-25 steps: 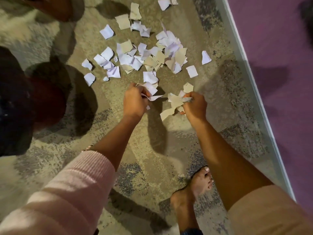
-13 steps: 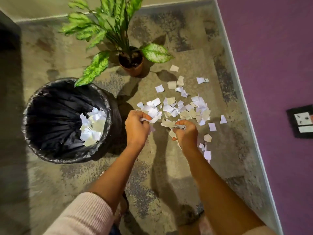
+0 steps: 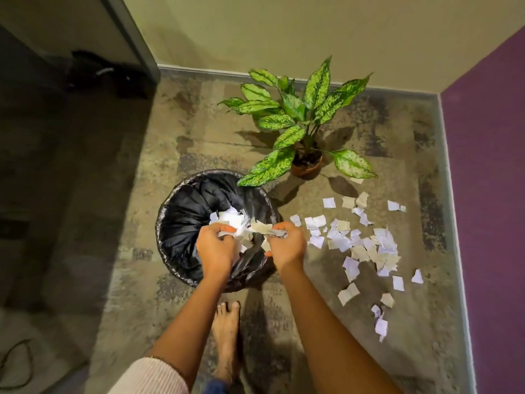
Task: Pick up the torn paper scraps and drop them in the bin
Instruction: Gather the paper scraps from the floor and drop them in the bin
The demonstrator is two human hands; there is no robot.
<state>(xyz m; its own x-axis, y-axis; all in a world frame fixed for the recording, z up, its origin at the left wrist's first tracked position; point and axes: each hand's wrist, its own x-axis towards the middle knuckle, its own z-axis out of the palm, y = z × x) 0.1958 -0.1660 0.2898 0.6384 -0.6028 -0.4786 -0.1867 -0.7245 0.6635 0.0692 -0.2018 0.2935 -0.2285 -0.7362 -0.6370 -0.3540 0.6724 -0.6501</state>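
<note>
Torn paper scraps (image 3: 366, 245) are found in three places. First, a loose scatter of white and cream pieces lies on the carpet (image 3: 199, 132), to the right of the bin (image 3: 181, 211) and between it and the purple wall (image 3: 488, 166). Many overlap at the middle of the scatter, with single strays at its edges. Second, a white bunch (image 3: 237, 223) is clenched in the left hand (image 3: 216, 248), fingers curled round it. Third, a cream bunch (image 3: 262, 228) is grasped in the right hand (image 3: 287, 247), fingers likewise curled, with pieces projecting toward the left hand. Both hands are over the bin's opening, at its right half, near each other; whether they touch cannot be told. More white pieces show just beyond the left hand, within the rim. Whether these lie in the bin or belong to the held bunch cannot be told.

The bin is round, lined in black plastic, and stands on the carpet. A potted plant (image 3: 298, 120) stands behind it to the right in a terracotta pot (image 3: 305, 169), one speckled leaf overhanging the rim. A bare foot (image 3: 225, 331) is planted on the carpet on the near side of the bin. A pink ribbed sleeve (image 3: 147, 376) covers the left upper arm at the lower edge of view. A cream wall (image 3: 284, 32) closes the far side. Dark items (image 3: 105, 72) sit in the shadowed area at upper left and cannot be identified
</note>
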